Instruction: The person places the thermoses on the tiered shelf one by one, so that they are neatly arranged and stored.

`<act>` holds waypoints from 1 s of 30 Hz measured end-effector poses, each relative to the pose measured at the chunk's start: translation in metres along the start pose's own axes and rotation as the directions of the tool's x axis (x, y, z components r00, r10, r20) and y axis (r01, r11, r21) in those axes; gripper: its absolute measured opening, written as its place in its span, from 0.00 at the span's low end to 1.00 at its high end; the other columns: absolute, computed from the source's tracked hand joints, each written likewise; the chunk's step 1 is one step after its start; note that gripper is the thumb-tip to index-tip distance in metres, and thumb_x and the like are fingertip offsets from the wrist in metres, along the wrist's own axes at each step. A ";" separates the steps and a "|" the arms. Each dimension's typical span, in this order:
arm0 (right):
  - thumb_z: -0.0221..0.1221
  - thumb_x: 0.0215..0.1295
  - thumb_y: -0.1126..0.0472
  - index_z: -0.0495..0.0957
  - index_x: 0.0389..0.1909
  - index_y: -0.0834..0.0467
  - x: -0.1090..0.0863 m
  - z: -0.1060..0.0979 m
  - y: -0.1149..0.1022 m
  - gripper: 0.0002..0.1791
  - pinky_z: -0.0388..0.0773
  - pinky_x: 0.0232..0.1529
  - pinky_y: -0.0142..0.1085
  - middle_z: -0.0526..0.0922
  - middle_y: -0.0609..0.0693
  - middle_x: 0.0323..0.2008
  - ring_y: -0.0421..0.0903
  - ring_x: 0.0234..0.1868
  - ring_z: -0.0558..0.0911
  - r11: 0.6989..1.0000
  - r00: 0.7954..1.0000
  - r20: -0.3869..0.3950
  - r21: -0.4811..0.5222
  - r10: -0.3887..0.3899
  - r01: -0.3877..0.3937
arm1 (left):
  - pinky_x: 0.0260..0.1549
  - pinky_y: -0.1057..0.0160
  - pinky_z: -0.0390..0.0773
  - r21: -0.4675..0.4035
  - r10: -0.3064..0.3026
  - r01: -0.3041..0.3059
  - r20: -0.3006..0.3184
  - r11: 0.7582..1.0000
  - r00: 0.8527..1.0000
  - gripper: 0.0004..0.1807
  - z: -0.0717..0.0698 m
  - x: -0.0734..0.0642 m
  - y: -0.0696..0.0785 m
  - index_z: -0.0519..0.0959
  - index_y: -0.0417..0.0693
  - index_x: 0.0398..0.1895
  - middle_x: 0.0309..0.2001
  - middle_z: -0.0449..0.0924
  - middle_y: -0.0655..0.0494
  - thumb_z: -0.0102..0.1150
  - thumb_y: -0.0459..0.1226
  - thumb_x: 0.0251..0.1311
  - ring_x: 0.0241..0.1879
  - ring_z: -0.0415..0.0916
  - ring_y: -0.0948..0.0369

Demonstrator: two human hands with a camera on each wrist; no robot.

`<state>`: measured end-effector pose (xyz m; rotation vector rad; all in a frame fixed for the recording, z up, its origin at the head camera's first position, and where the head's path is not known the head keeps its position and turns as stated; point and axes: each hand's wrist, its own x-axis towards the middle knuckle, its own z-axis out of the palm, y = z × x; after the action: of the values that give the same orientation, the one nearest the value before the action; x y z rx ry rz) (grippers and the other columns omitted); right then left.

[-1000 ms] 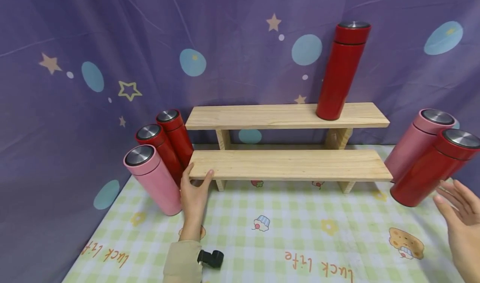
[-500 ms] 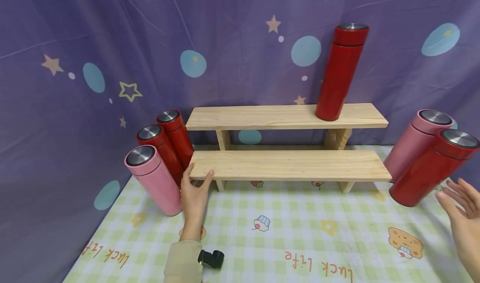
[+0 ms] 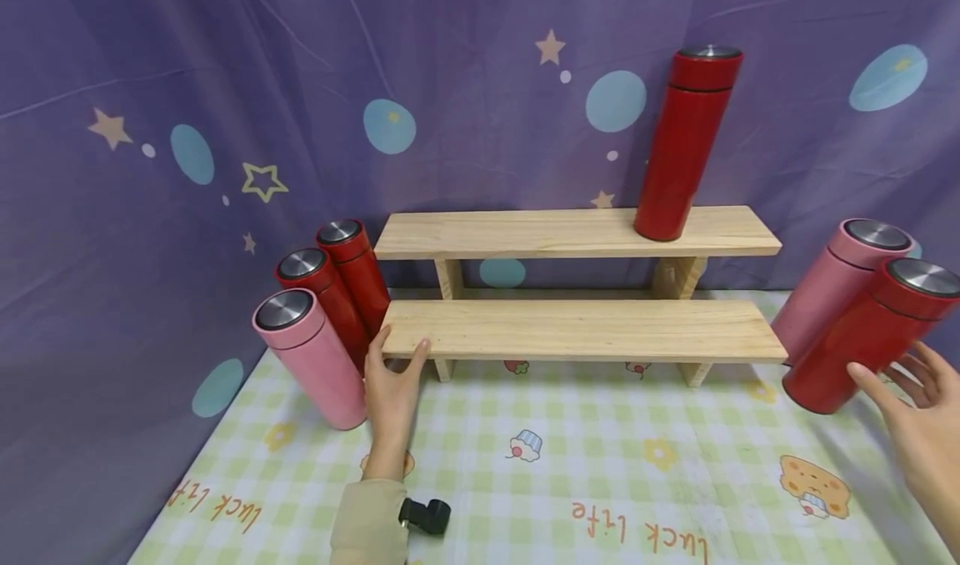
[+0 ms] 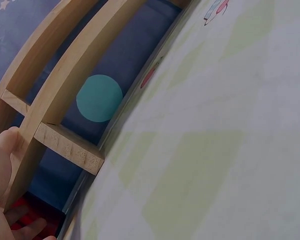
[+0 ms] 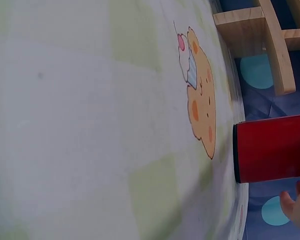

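My left hand (image 3: pixel 393 390) grips the left front corner of the lower board of a two-tier wooden shelf (image 3: pixel 577 329). In the left wrist view the thumb rests on the board's edge, with the fingers curled below it. On the right, my right hand (image 3: pixel 918 419) is at the side of a red thermos bottle (image 3: pixel 855 336). Its thumb overlaps the bottle in the head view, and the other fingers are spread loosely at the bottle's right side. The right wrist view shows fingertips (image 5: pixel 288 204) just beside the red body.
A red bottle (image 3: pixel 686 148) stands on the upper board's right part. Behind the near right bottle is a pink bottle (image 3: pixel 840 277). Left of the shelf stand a pink bottle (image 3: pixel 318 365) and two red ones. A purple curtain (image 3: pixel 472 73) hangs behind the checkered tablecloth (image 3: pixel 547 482).
My right hand has moved left to the red bottle, its thumb now in front of the body. The left hand keeps its place on the shelf.
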<state>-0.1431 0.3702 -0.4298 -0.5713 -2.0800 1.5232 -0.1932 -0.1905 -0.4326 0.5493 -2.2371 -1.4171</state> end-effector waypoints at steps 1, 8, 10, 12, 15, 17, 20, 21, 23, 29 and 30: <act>0.64 0.66 0.63 0.52 0.77 0.42 0.001 0.001 0.000 0.43 0.65 0.50 0.14 0.62 0.40 0.71 0.32 0.65 0.65 1.000 1.000 0.010 -0.010 0.006 -0.006 | 0.61 0.42 0.64 -0.001 0.000 0.000 0.001 1.000 1.000 0.43 0.000 0.000 0.000 0.65 0.59 0.72 0.69 0.65 0.47 0.68 0.59 0.55 0.65 0.65 0.47; 0.66 0.64 0.61 0.53 0.77 0.44 0.003 0.011 -0.007 0.44 0.62 0.55 0.14 0.64 0.37 0.66 0.30 0.63 0.65 0.998 0.999 -0.006 -0.036 0.043 -0.043 | 0.61 0.42 0.64 -0.002 0.003 -0.003 -0.004 1.000 1.000 0.42 0.001 0.000 0.000 0.65 0.58 0.72 0.68 0.65 0.47 0.68 0.58 0.55 0.65 0.65 0.47; 0.66 0.64 0.59 0.53 0.77 0.44 0.002 0.014 -0.008 0.44 0.61 0.55 0.14 0.65 0.37 0.64 0.30 0.61 0.65 0.998 0.999 -0.019 -0.048 0.051 -0.052 | 0.60 0.42 0.64 -0.004 0.006 -0.006 -0.006 1.000 1.000 0.42 0.001 0.000 0.000 0.65 0.58 0.72 0.68 0.65 0.47 0.68 0.58 0.55 0.65 0.65 0.47; 0.66 0.64 0.57 0.52 0.77 0.44 0.002 0.016 -0.009 0.44 0.61 0.56 0.16 0.64 0.37 0.64 0.30 0.61 0.65 0.997 0.998 -0.015 -0.052 0.056 -0.057 | 0.60 0.42 0.65 -0.004 0.008 -0.009 -0.009 1.000 1.000 0.42 0.001 0.000 -0.001 0.65 0.59 0.72 0.68 0.66 0.47 0.68 0.58 0.55 0.64 0.66 0.47; 0.66 0.64 0.56 0.53 0.76 0.45 0.003 0.017 -0.009 0.44 0.62 0.50 0.14 0.66 0.34 0.59 0.30 0.57 0.65 0.996 0.998 -0.012 -0.058 0.065 -0.066 | 0.60 0.41 0.64 -0.003 0.009 -0.009 -0.009 1.000 1.000 0.42 0.001 0.000 0.000 0.65 0.59 0.72 0.68 0.66 0.48 0.68 0.59 0.55 0.64 0.65 0.47; 0.67 0.63 0.56 0.54 0.76 0.45 0.005 0.018 -0.009 0.44 0.63 0.47 0.14 0.67 0.31 0.54 0.29 0.54 0.66 0.996 0.998 -0.006 -0.056 0.068 -0.068 | 0.60 0.41 0.64 -0.003 0.006 -0.006 -0.007 1.000 1.000 0.43 0.001 0.000 0.000 0.65 0.60 0.72 0.68 0.65 0.48 0.68 0.60 0.55 0.64 0.65 0.47; 0.68 0.62 0.54 0.55 0.75 0.46 0.007 0.018 -0.009 0.44 0.62 0.47 0.17 0.64 0.26 0.46 0.27 0.48 0.65 0.994 0.997 -0.009 -0.081 0.077 -0.078 | 0.60 0.40 0.63 -0.004 0.001 -0.001 -0.003 1.000 1.000 0.43 0.001 0.000 0.000 0.65 0.60 0.72 0.69 0.65 0.49 0.68 0.60 0.55 0.65 0.64 0.47; 0.68 0.62 0.53 0.56 0.75 0.46 0.007 0.018 -0.008 0.44 0.62 0.50 0.19 0.64 0.26 0.45 0.26 0.47 0.65 0.993 0.997 -0.008 -0.091 0.079 -0.080 | 0.60 0.40 0.63 -0.005 0.001 -0.001 -0.003 1.000 1.000 0.43 0.001 0.000 0.000 0.65 0.60 0.72 0.69 0.65 0.49 0.68 0.60 0.55 0.65 0.64 0.47; 0.67 0.62 0.52 0.56 0.74 0.45 0.008 0.018 -0.008 0.42 0.62 0.54 0.22 0.63 0.25 0.44 0.25 0.45 0.64 0.990 0.997 -0.008 -0.113 0.083 -0.083 | 0.60 0.40 0.63 -0.005 0.002 -0.002 -0.005 1.000 1.000 0.42 0.001 0.000 0.001 0.65 0.60 0.72 0.69 0.65 0.49 0.68 0.59 0.55 0.65 0.64 0.47; 0.67 0.62 0.51 0.58 0.70 0.42 0.008 0.020 -0.008 0.39 0.61 0.60 0.27 0.63 0.25 0.43 0.25 0.44 0.64 0.989 0.996 -0.011 -0.117 0.084 -0.085 | 0.60 0.40 0.64 -0.004 0.007 -0.007 -0.010 1.000 1.000 0.42 0.001 0.000 0.000 0.66 0.59 0.71 0.68 0.65 0.48 0.68 0.59 0.55 0.65 0.65 0.47; 0.67 0.62 0.51 0.58 0.70 0.42 0.008 0.020 -0.008 0.39 0.61 0.61 0.27 0.63 0.25 0.43 0.25 0.44 0.64 0.990 0.996 -0.011 -0.116 0.084 -0.085 | 0.60 0.40 0.64 -0.004 0.008 -0.009 -0.009 1.000 1.000 0.43 0.001 0.000 -0.001 0.65 0.59 0.72 0.68 0.65 0.47 0.68 0.59 0.55 0.65 0.64 0.46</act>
<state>-0.1618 0.3573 -0.4261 -0.7148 -2.1761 1.4507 -0.1933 -0.1898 -0.4336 0.5429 -2.2268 -1.4121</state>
